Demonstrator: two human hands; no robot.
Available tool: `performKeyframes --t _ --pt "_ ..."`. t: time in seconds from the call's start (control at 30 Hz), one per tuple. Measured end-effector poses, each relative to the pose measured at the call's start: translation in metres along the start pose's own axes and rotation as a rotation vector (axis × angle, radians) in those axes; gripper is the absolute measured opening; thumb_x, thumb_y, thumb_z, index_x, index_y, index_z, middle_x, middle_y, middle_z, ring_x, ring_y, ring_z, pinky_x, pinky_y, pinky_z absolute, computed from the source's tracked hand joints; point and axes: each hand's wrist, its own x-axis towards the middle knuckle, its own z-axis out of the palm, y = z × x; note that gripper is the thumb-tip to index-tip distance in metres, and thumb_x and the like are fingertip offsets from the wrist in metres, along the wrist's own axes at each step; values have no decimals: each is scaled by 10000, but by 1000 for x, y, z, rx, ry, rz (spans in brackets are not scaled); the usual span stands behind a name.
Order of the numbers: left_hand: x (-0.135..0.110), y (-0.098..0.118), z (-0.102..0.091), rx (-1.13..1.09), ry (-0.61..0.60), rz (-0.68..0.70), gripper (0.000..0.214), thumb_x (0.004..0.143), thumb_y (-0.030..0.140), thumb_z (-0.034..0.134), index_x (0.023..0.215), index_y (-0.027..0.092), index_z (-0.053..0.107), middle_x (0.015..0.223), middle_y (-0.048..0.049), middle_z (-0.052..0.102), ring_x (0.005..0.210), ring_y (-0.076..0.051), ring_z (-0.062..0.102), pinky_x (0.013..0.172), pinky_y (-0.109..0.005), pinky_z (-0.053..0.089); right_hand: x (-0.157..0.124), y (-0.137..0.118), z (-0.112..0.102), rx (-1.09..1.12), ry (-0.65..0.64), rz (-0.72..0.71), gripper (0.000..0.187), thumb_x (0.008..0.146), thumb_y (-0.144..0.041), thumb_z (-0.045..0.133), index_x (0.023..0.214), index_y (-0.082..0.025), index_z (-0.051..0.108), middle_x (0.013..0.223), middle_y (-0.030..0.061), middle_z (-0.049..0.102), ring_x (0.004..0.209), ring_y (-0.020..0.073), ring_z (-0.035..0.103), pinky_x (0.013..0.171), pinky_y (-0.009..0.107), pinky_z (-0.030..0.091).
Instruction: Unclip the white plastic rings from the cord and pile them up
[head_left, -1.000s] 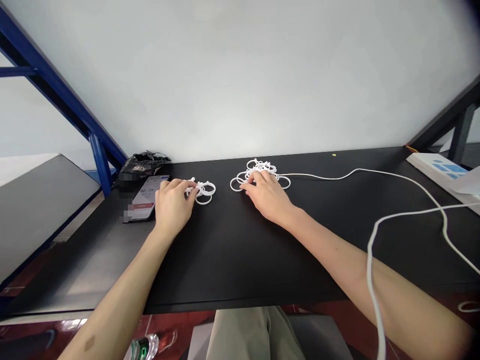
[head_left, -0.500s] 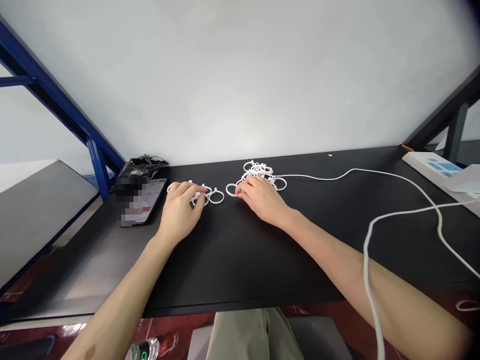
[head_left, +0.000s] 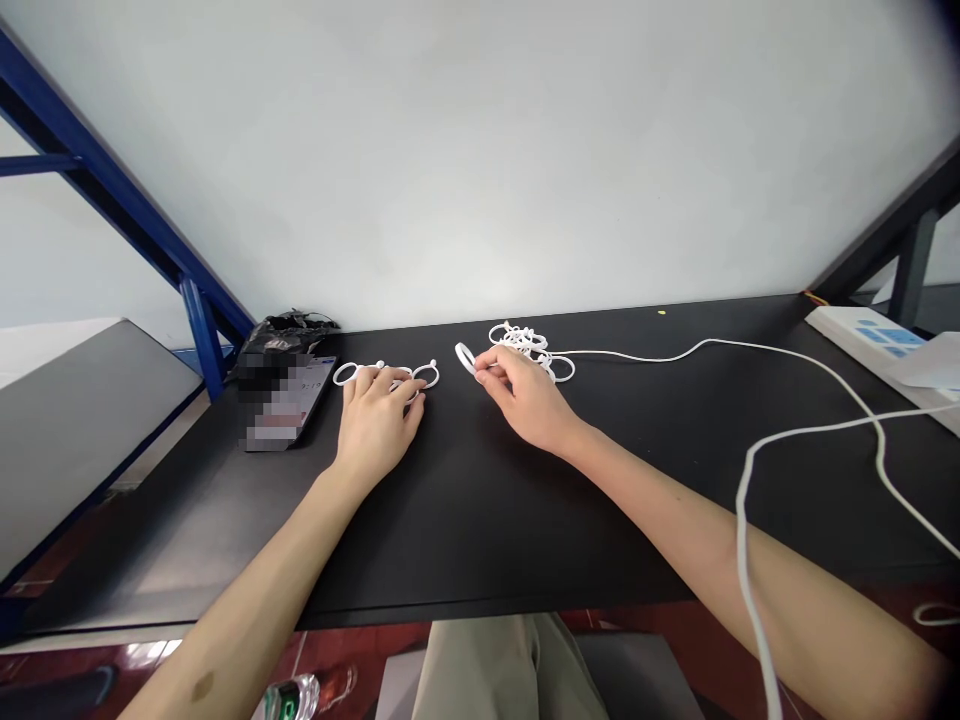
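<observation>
My left hand lies flat, fingers spread, on a short row of white plastic rings on the black table. A single white ring is pinched in the fingertips of my right hand and lifted just off the table. Behind that hand lies a tangled pile of white rings.
A phone with a lit screen lies left of my left hand, a crumpled black bag behind it. A white cable runs from the ring pile across the right side. A white power strip sits far right. Blue frame posts stand left.
My right hand has closed on one ring and pulled it out of the pile toward the left. My left hand has flattened and spread the small group of rings into a row.
</observation>
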Motion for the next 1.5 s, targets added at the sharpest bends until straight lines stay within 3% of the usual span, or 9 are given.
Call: performKeyframes --t 0.17,0.37,0.57,0.67,0.8,0.93,1.1,1.23,1.5 --pt "-1 15 -9 -286 -12 18 372 940 298 541 1298 199 558 1198 -90 648 1089 -254 557 988 -444 449 -6 -5 3 -236 -209 -118 167 1001 -207 427 1036 -200 590 1074 66 545 811 138 566 768 312 487" --pt "-2 19 -9 -340 -101 44 387 919 356 597 1271 200 566 1188 -88 646 1113 -265 548 986 -445 452 -9 -12 -3 -329 -287 -205 152 997 -214 449 1020 -212 599 1071 57 515 795 135 524 707 286 478" --pt "-2 21 -12 -318 -166 43 393 896 356 612 1249 189 565 1075 -84 647 1012 -270 535 920 -466 453 -10 -15 -6 -217 -268 -229 150 975 -185 483 1006 -227 624 1059 51 558 907 165 558 791 324 508" --pt "-2 24 -14 -336 -204 31 339 883 359 614 1169 179 584 997 -71 651 961 -263 527 886 -461 452 -11 -16 -1 -50 -215 -231 199 942 -143 538 1110 -218 614 1087 51 579 949 154 588 878 335 520" --pt "-2 28 -16 -457 -205 -50 322 867 375 624 1144 218 580 1021 -48 661 967 -242 558 901 -434 458 -12 -17 6 232 -86 -29 293 895 -212 637 1181 -214 578 1060 34 631 899 133 646 863 318 557" --pt "-2 28 -17 -515 -219 -93 342 866 405 627 1161 236 593 1062 -47 666 1009 -238 568 923 -419 462 -11 -18 7 292 -63 51 128 926 -273 600 1026 -204 642 982 24 682 845 134 662 782 297 561" --pt "0 22 -15 -405 -199 -57 325 943 429 524 1170 223 628 1086 -61 700 1054 -263 537 969 -449 417 -7 -11 7 150 -4 17 106 937 -292 598 923 -207 658 881 2 695 799 137 645 764 294 523" --pt "14 12 -6 -88 -54 -223 312 965 385 447 1046 193 679 1046 -95 716 1039 -315 534 928 -479 396 -7 -6 6 47 33 -17 88 937 -278 602 902 -210 646 881 -1 686 763 131 618 738 287 504" --pt "60 0 32 105 -267 -307 349 886 403 462 900 184 734 1029 -136 739 1054 -362 532 875 -494 389 -11 -9 5 7 -14 -29 109 947 -292 584 978 -209 646 917 20 665 789 140 615 747 291 507"
